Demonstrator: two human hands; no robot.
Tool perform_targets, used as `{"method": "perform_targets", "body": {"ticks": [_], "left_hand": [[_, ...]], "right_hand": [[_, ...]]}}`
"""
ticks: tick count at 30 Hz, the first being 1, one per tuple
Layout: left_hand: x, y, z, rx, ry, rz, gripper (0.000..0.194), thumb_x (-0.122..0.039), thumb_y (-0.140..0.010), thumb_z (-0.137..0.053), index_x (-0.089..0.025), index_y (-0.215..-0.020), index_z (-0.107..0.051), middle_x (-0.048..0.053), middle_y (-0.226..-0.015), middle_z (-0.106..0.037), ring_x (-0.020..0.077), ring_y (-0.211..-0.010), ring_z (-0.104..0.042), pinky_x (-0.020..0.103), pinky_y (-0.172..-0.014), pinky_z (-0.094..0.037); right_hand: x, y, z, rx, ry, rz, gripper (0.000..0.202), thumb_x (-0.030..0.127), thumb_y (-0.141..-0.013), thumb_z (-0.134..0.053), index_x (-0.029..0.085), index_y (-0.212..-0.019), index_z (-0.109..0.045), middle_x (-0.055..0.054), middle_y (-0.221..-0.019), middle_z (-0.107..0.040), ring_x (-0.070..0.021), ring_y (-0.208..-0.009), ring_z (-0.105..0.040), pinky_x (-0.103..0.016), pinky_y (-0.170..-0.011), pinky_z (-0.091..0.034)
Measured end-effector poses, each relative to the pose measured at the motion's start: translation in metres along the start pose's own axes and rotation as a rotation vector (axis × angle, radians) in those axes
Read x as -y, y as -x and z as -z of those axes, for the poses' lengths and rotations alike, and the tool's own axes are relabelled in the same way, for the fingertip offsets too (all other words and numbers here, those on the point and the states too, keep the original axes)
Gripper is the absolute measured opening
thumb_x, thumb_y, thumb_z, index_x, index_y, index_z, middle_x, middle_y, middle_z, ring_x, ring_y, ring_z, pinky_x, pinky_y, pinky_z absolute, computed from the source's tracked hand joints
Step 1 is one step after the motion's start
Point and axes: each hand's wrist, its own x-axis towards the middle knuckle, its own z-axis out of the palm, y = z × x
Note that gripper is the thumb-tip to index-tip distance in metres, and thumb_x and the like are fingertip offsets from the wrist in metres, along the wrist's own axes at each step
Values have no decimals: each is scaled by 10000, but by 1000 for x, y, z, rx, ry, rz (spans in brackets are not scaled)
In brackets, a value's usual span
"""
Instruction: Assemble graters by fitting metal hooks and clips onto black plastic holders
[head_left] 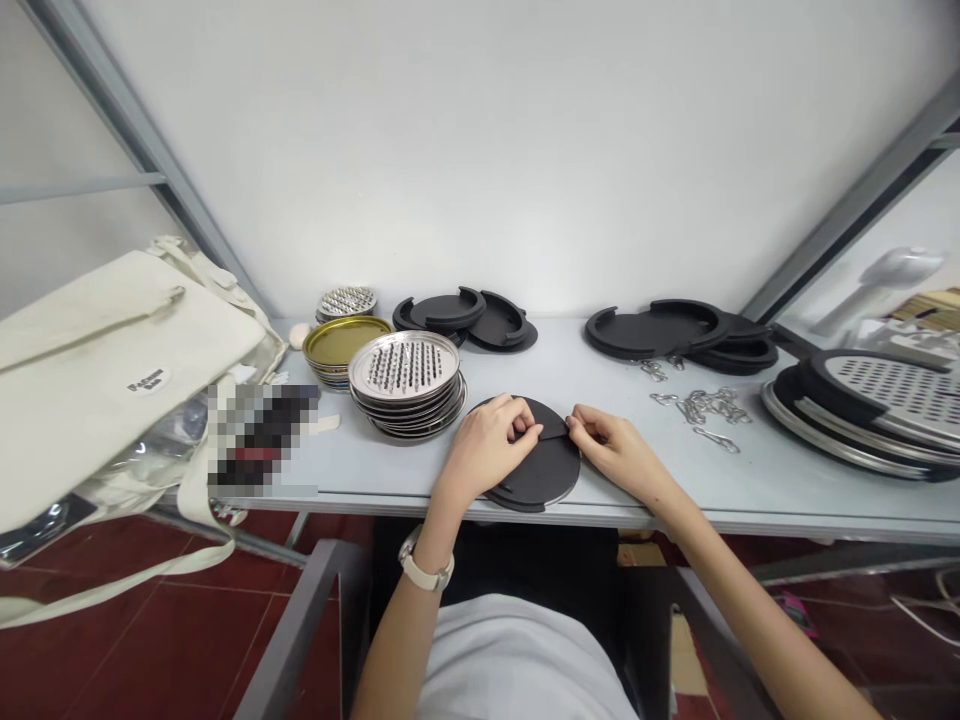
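Note:
A black round disc (536, 472) lies near the front edge of the grey table, with a thin pale rim showing at its lower right and a straight step across its middle. My left hand (489, 440), with a watch on its wrist, rests over the disc's left side; its fingers are curled and closed at the raised step. At the right edge my right hand (611, 445) pinches the disc between thumb and fingers. Just left of the disc stands a stack of round metal grater plates (405, 370). What lies under my left fingers is hidden.
Gold-coloured lids (345, 342) stand stacked at the left. Black rimmed holders (652, 328) lie along the wall. Loose metal clips (705, 405) are scattered at the right, beside stacked graters with black rims (896, 400). A cream bag (127, 370) sits at the far left.

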Motion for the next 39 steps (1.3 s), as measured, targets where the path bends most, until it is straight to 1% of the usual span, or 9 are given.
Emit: {"method": "perform_targets", "body": {"ticks": [6, 11, 16, 21, 25, 30, 33, 36, 39], "left_hand": [[0, -1, 0, 0, 1, -1, 118, -307, -873, -554, -222, -792, -553, -29, -819, -578, 107, -705, -520, 256, -686, -420], [0, -2, 3, 54, 12, -42, 258, -434, -761, -707, -226, -826, -568, -42, -827, -584, 106, -716, -524, 247, -660, -404], [1, -4, 3, 62, 11, -19, 194, -402, -818, -654, -225, -814, -575, -40, -824, -588, 97, -681, -513, 247, -652, -397], [1, -5, 2, 57, -13, -26, 186, -394, -811, -653, -225, -818, -576, -38, -826, -588, 98, -681, -509, 251, -652, -407], [-1, -5, 2, 68, -77, -45, 177, -380, -817, -636, -225, -815, -549, -29, -841, -589, 112, -720, -536, 251, -656, -413], [-4, -9, 2, 99, -256, -134, 169, -378, -844, -587, -227, -844, -511, -20, -859, -565, 133, -747, -566, 264, -679, -421], [-5, -14, 3, 135, -411, -172, 226, -442, -855, -557, -222, -855, -507, -4, -880, -552, 146, -711, -571, 281, -634, -411], [-6, -22, 5, 197, -522, -213, 291, -497, -878, -498, -207, -879, -526, 21, -887, -570, 167, -697, -583, 301, -611, -406], [-3, -35, 6, 296, -552, -360, 305, -477, -906, -446, -196, -903, -562, 47, -892, -604, 190, -747, -604, 310, -625, -409]], "right_hand": [[-2, 1, 0, -16, 36, -14, 325, 323, -901, -439, 211, -641, -281, 61, -571, -286, -102, -553, -295, -240, -531, -247], [-2, 1, -1, -21, 21, -10, 316, 327, -894, -442, 211, -640, -292, 61, -574, -289, -101, -555, -297, -238, -532, -252], [1, 1, -1, -29, 42, -20, 320, 328, -883, -444, 212, -635, -278, 61, -570, -288, -100, -553, -292, -238, -524, -248], [4, 1, 0, -38, 64, -11, 318, 315, -857, -450, 215, -618, -267, 61, -556, -283, -98, -541, -284, -239, -513, -240], [4, 1, 0, -45, 49, -7, 310, 314, -858, -451, 215, -623, -274, 60, -559, -292, -98, -541, -291, -238, -512, -246], [2, 1, -1, -24, 33, -8, 314, 340, -894, -434, 212, -642, -298, 61, -564, -306, -99, -540, -307, -237, -518, -255], [2, 1, -1, -17, 22, -1, 310, 349, -904, -426, 213, -648, -315, 61, -565, -315, -103, -544, -318, -238, -522, -260], [1, 1, -1, -9, 14, 6, 302, 350, -908, -418, 214, -653, -327, 62, -565, -322, -106, -547, -325, -238, -526, -266], [1, 1, -1, -13, 18, 2, 298, 344, -906, -416, 215, -652, -328, 62, -564, -332, -107, -545, -332, -239, -526, -267]]}}
